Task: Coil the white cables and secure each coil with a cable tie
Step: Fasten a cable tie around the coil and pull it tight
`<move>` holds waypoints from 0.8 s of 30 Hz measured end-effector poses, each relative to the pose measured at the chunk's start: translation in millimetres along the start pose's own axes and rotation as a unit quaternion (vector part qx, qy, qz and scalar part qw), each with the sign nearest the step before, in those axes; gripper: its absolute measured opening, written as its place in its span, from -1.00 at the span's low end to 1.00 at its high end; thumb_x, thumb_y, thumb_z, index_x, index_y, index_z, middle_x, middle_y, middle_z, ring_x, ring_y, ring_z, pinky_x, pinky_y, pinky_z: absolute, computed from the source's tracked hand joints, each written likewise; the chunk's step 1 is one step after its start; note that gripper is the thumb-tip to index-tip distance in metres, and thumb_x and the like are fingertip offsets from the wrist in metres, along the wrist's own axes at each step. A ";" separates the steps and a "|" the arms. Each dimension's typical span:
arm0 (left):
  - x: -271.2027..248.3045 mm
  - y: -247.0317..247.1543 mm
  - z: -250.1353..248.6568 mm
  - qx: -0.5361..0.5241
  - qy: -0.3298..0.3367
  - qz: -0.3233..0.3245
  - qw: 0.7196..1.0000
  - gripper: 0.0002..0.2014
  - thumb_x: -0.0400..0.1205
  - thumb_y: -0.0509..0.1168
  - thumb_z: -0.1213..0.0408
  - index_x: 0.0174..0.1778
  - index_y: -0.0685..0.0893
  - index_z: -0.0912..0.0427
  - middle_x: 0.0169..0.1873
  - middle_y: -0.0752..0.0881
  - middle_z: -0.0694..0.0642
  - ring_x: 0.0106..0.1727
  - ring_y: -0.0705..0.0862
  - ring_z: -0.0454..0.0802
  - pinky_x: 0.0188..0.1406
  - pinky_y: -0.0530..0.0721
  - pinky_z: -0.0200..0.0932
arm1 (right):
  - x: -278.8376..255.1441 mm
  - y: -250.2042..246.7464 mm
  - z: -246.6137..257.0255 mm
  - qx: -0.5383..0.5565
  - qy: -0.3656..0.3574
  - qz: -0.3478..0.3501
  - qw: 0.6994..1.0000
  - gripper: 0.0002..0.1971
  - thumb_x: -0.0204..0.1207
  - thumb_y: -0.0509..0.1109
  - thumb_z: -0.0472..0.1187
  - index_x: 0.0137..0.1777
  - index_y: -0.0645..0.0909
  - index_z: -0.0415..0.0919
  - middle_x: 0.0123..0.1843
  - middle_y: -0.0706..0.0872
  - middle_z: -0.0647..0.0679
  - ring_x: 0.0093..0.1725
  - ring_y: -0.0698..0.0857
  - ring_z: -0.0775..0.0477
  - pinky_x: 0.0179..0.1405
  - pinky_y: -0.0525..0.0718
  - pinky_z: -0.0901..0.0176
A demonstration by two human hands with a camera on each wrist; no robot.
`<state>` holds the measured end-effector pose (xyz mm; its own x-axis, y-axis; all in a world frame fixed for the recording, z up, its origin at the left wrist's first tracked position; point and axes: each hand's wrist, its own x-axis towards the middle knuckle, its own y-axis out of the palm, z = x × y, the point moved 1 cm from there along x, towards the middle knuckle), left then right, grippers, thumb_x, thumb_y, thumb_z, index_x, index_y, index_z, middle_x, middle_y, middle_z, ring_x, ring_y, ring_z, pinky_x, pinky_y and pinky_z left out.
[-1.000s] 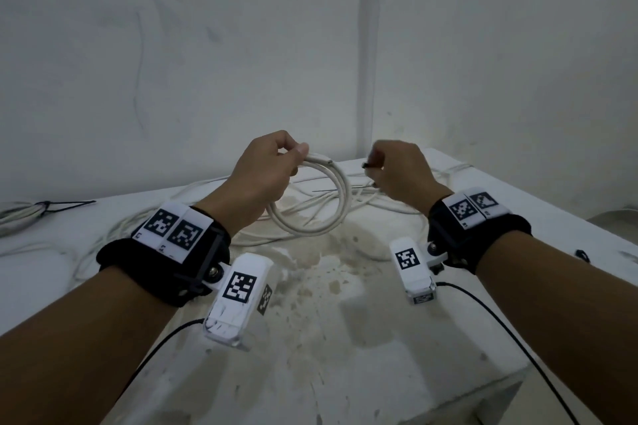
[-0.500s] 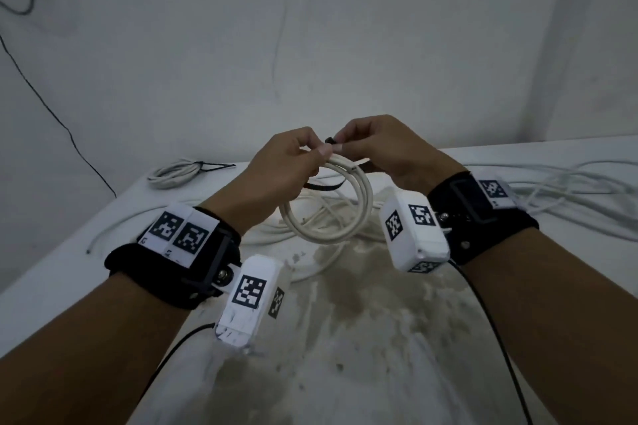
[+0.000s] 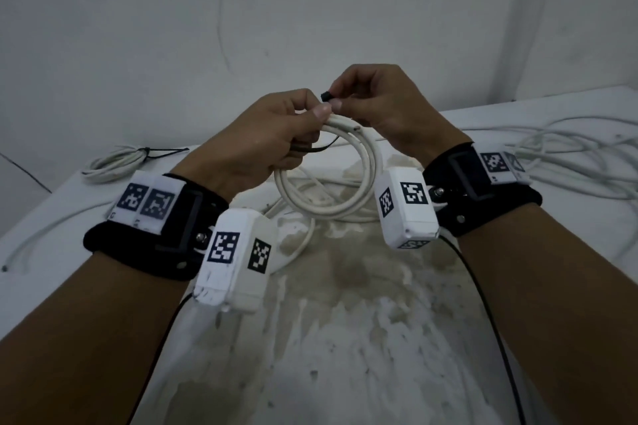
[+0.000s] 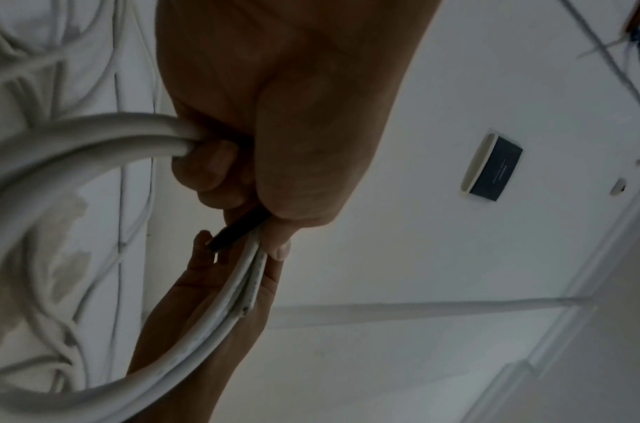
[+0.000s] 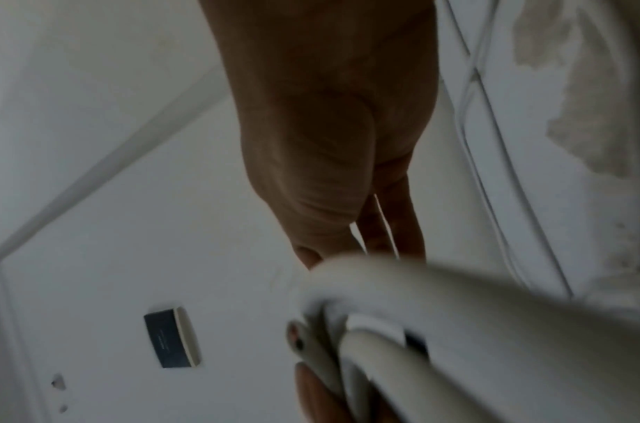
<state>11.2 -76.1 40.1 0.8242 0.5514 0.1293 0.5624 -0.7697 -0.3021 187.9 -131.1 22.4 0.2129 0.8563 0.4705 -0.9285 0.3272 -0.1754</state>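
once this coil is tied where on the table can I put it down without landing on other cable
The stained patch of table between your forearms is bare. Crowded: loose cables far right, more under the held coil, and the tied coil far left.

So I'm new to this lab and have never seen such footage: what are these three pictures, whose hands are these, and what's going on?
A person wears a camera on the head and one on each wrist. The head view looks down at both hands above a white table. The left hand grips a coiled white cable; the right hand pinches the head of a black cable tie at the top of the coil. The wrist views look along each hand from below. On the table lie a tied coil and loose cables.
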 end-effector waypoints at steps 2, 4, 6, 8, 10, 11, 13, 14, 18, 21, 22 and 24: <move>4.6 2.4 -1.0 -0.023 0.008 0.006 1.000 -0.73 0.78 0.19 0.23 -0.27 0.47 0.14 -0.55 0.21 -0.03 -0.53 0.04 -0.13 -0.58 0.01 -0.20 | 0.9 -8.3 4.6 -0.027 -0.013 0.007 1.000 -0.91 0.48 0.55 -0.39 -0.11 0.68 -0.29 -0.07 0.78 -0.40 -0.28 0.71 0.02 -0.27 0.62 0.21; 8.0 3.3 -2.6 -0.051 0.019 0.008 0.999 -0.71 0.78 0.18 0.23 -0.29 0.50 0.14 -0.54 0.21 -0.03 -0.53 0.04 -0.13 -0.58 0.01 -0.20 | 1.4 -14.0 9.1 -0.046 -0.027 0.016 0.998 -0.91 0.46 0.56 -0.35 -0.10 0.70 -0.29 -0.05 0.77 -0.48 -0.18 0.73 -0.17 -0.13 0.69 -0.10; 10.9 2.9 -4.3 -0.064 0.030 0.002 0.998 -0.72 0.78 0.17 0.24 -0.28 0.50 0.15 -0.53 0.25 -0.03 -0.53 0.06 -0.14 -0.59 0.02 -0.21 | 2.3 -17.6 13.0 -0.068 -0.038 0.017 0.997 -0.93 0.47 0.55 -0.35 -0.10 0.71 -0.30 -0.07 0.77 -0.48 -0.17 0.74 -0.20 -0.07 0.71 -0.18; 11.9 0.6 -5.0 -0.067 0.039 -0.003 0.997 -0.74 0.77 0.18 0.24 -0.26 0.50 0.16 -0.52 0.27 -0.02 -0.52 0.08 -0.13 -0.60 0.04 -0.23 | 3.3 -17.3 15.0 -0.087 -0.043 0.015 0.995 -0.91 0.48 0.55 -0.37 -0.08 0.72 -0.38 -0.12 0.78 -0.46 -0.22 0.73 -0.15 -0.13 0.70 -0.06; 11.0 -1.9 -6.0 -0.070 0.042 0.002 0.997 -0.77 0.75 0.19 0.23 -0.23 0.49 0.17 -0.52 0.25 -0.02 -0.50 0.05 -0.10 -0.60 0.03 -0.23 | 5.4 -16.3 14.5 -0.117 -0.053 0.014 0.992 -0.88 0.48 0.56 -0.38 -0.07 0.72 -0.44 -0.16 0.79 -0.41 -0.26 0.73 -0.07 -0.18 0.70 0.10; 10.8 -2.9 -6.4 -0.071 0.041 0.006 0.997 -0.79 0.74 0.20 0.22 -0.21 0.48 0.18 -0.52 0.24 -0.02 -0.49 0.03 -0.09 -0.61 0.02 -0.24 | 6.8 -16.6 14.0 -0.139 -0.056 0.009 0.989 -0.88 0.47 0.56 -0.38 -0.08 0.73 -0.44 -0.18 0.80 -0.37 -0.27 0.73 -0.02 -0.21 0.69 0.20; 9.7 -4.9 -7.1 -0.068 0.034 0.007 0.997 -0.80 0.73 0.20 0.22 -0.20 0.48 0.18 -0.53 0.25 -0.03 -0.48 0.02 -0.08 -0.61 0.01 -0.26 | 9.6 -18.3 12.7 -0.176 -0.058 -0.004 0.983 -0.91 0.45 0.58 -0.36 -0.11 0.75 -0.38 -0.24 0.81 -0.24 -0.33 0.73 0.05 -0.27 0.64 0.31; 9.7 -6.2 -7.1 -0.068 0.034 0.003 0.997 -0.80 0.75 0.19 0.23 -0.20 0.49 0.18 -0.52 0.25 -0.02 -0.48 0.03 -0.08 -0.62 0.02 -0.27 | 10.4 -18.6 12.8 -0.195 -0.062 -0.011 0.979 -0.93 0.44 0.58 -0.33 -0.13 0.76 -0.32 -0.27 0.81 -0.15 -0.36 0.73 0.08 -0.29 0.62 0.32; 13.8 -7.5 -1.8 -0.044 0.036 -0.052 0.997 -0.76 0.78 0.21 0.26 -0.23 0.52 0.16 -0.52 0.28 0.00 -0.52 0.10 -0.13 -0.63 0.06 -0.27 | 9.8 -14.1 17.1 -0.173 -0.073 -0.016 0.982 -0.92 0.45 0.57 -0.34 -0.11 0.74 -0.32 -0.24 0.81 -0.18 -0.37 0.75 0.04 -0.36 0.68 0.16; 16.6 -4.2 4.0 0.005 0.042 -0.100 0.994 -0.76 0.77 0.24 0.26 -0.25 0.54 0.14 -0.62 0.37 -0.09 -0.59 0.18 -0.16 -0.62 0.10 -0.26 | 10.2 -7.0 19.2 -0.130 -0.068 -0.002 0.989 -0.87 0.46 0.56 -0.39 -0.06 0.70 -0.43 -0.12 0.80 -0.40 -0.28 0.74 -0.20 -0.27 0.71 0.00; 17.6 -3.7 5.3 0.016 0.047 -0.114 0.992 -0.76 0.76 0.25 0.25 -0.25 0.56 0.13 -0.64 0.41 -0.13 -0.61 0.21 -0.17 -0.61 0.12 -0.26 | 10.7 -5.0 17.9 -0.121 -0.059 -0.002 0.991 -0.87 0.46 0.56 -0.39 -0.07 0.69 -0.42 -0.11 0.79 -0.41 -0.28 0.72 -0.16 -0.28 0.69 0.04; 19.7 -3.4 7.2 0.039 0.055 -0.142 0.987 -0.77 0.75 0.27 0.23 -0.24 0.59 0.11 -0.67 0.46 -0.17 -0.66 0.29 -0.23 -0.59 0.18 -0.26 | 10.7 -3.3 16.0 -0.088 -0.029 -0.010 0.996 -0.89 0.47 0.55 -0.38 -0.09 0.67 -0.35 -0.14 0.77 -0.40 -0.26 0.70 -0.12 -0.26 0.68 0.06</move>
<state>25.0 -60.3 36.8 0.6384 0.6998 0.3207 0.7688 -0.5589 -0.3108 188.4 -129.4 41.9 0.2094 0.8262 0.5231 -0.8556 0.4137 -0.3110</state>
